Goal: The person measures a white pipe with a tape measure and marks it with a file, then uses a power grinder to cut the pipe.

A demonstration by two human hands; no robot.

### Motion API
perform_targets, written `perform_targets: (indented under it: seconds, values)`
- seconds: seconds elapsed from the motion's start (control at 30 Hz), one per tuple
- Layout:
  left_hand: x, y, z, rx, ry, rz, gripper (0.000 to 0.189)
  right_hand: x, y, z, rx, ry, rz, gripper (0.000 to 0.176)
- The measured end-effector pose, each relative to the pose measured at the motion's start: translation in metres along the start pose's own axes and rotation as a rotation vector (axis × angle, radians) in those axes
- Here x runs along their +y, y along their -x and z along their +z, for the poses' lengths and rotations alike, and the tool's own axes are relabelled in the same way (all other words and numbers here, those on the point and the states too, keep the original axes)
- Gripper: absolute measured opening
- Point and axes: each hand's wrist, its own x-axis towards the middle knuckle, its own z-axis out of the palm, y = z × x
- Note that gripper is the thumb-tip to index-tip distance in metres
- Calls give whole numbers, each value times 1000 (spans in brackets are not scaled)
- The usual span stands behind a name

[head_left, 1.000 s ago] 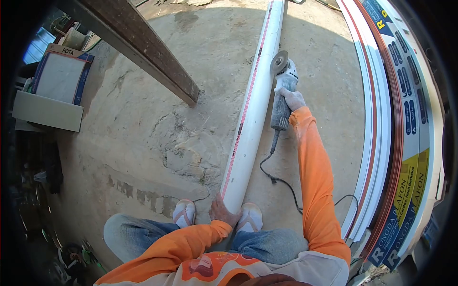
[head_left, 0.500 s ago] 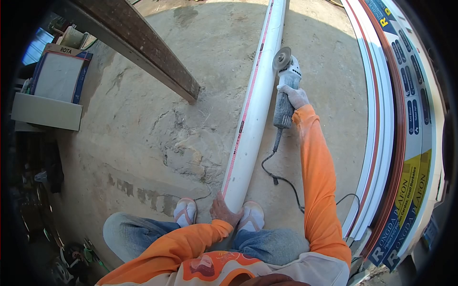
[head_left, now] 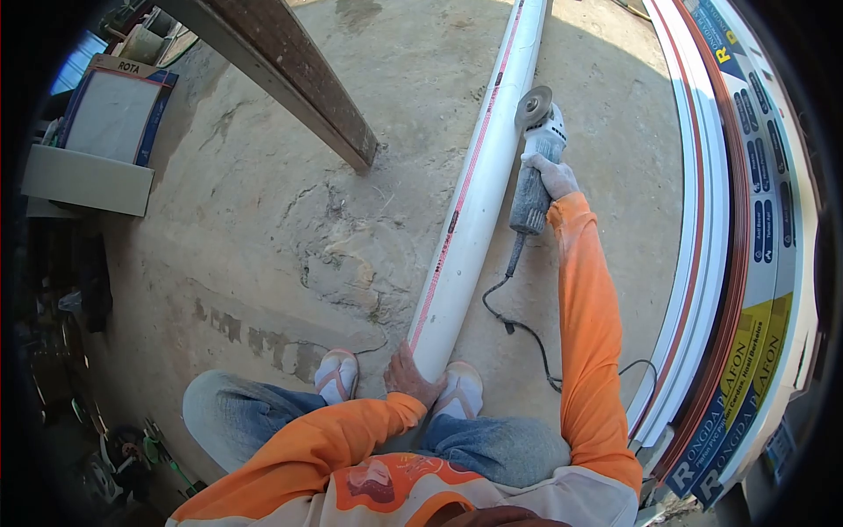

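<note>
A long white pipe (head_left: 470, 233) lies on the concrete floor (head_left: 237, 255), running from between the person's feet at the near side to the far edge, slanting a little right; a red printed line runs along its upper left side. The left hand (head_left: 413, 378) is curled over the pipe's near end, fingers against its left side, gripping it; the underside of this grip is hidden.

Just right of the pipe, farther out, the right hand (head_left: 553, 175) is closed firmly around the body of an angle grinder (head_left: 529, 202). The grinder's disc (head_left: 534, 106) is at the far end of the tool, by the pipe's right edge; whether they touch, I cannot tell. A dark cable (head_left: 522, 327) trails from its near end and loops right across the floor.

The near feet wear sandals (head_left: 337, 376), one on each side of the pipe's end. To the left, a brown post (head_left: 303, 83) slants down to the floor, with a box marked ROTA (head_left: 129, 67) farther left. Along the right side lie long white strips (head_left: 700, 263) and packs labelled RONGDA PLAFON (head_left: 751, 360).
</note>
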Motion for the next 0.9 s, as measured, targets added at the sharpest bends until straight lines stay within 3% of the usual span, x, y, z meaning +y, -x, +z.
perform_targets:
  seconds: [0.9]
  values:
    - [-2,1,3,1,8,-3,107,16,27,5,2,32,32,41]
